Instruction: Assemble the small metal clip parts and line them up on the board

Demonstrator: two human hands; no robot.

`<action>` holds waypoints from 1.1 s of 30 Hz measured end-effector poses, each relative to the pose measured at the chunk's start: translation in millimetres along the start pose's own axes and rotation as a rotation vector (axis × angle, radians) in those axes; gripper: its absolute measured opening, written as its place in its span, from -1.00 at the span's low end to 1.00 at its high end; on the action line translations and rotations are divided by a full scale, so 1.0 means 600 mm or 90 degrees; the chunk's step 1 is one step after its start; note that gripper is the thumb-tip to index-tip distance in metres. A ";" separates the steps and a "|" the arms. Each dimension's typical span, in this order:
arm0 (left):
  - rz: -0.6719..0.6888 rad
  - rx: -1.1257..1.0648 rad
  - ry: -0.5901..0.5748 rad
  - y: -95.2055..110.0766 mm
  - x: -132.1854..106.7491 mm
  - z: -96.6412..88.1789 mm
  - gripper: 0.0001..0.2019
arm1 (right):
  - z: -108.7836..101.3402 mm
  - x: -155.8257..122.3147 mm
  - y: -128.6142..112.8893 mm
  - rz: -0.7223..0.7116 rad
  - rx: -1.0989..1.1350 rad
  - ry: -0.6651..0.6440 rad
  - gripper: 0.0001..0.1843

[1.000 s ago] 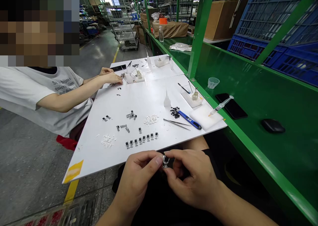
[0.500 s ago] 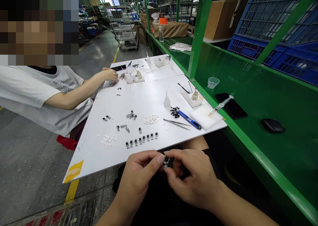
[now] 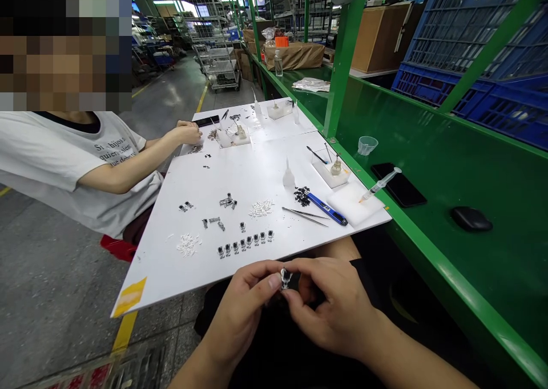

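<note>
Both of my hands meet over my lap, just below the near edge of the white board [image 3: 240,178]. My left hand [image 3: 242,312] and my right hand [image 3: 334,312] pinch one small metal part [image 3: 285,277] between thumbs and fingertips. A row of several similar small parts [image 3: 245,243] stands on the board just above my hands. Little heaps of white pieces [image 3: 261,207] and black pieces [image 3: 302,195] lie further in.
Tweezers [image 3: 305,215], a blue pen tool [image 3: 326,207], a small dropper bottle [image 3: 289,175], a clear tray [image 3: 329,171] and a syringe [image 3: 379,183] on a white pad lie at the right. A phone [image 3: 399,183] rests on the green bench. A person in a white shirt [image 3: 77,166] works at the left.
My hands hold the same pinch on the part. The view has shifted slightly. The other person's hand has drawn back a little at the far board.
</note>
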State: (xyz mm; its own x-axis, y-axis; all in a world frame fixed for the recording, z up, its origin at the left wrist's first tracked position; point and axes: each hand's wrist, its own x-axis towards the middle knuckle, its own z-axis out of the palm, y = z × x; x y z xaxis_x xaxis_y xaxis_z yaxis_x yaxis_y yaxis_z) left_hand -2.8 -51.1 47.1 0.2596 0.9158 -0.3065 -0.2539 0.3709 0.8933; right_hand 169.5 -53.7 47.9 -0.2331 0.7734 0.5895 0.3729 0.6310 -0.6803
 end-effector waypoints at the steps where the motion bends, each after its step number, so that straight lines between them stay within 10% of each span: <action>1: -0.026 -0.039 -0.018 0.001 0.001 0.003 -0.73 | 0.000 0.000 0.000 0.002 0.005 -0.005 -0.70; 33: -0.112 -0.267 -0.045 -0.019 0.010 0.012 -0.76 | 0.002 -0.003 -0.007 0.007 0.043 -0.004 -0.69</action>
State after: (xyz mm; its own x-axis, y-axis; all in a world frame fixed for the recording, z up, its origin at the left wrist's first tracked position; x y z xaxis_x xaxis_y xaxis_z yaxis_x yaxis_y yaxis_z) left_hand 8.3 -50.7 37.3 0.3915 0.8260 -0.4055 -0.5518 0.5634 0.6149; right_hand 167.1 -57.7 49.1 -0.2342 0.7810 0.5790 0.3147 0.6244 -0.7149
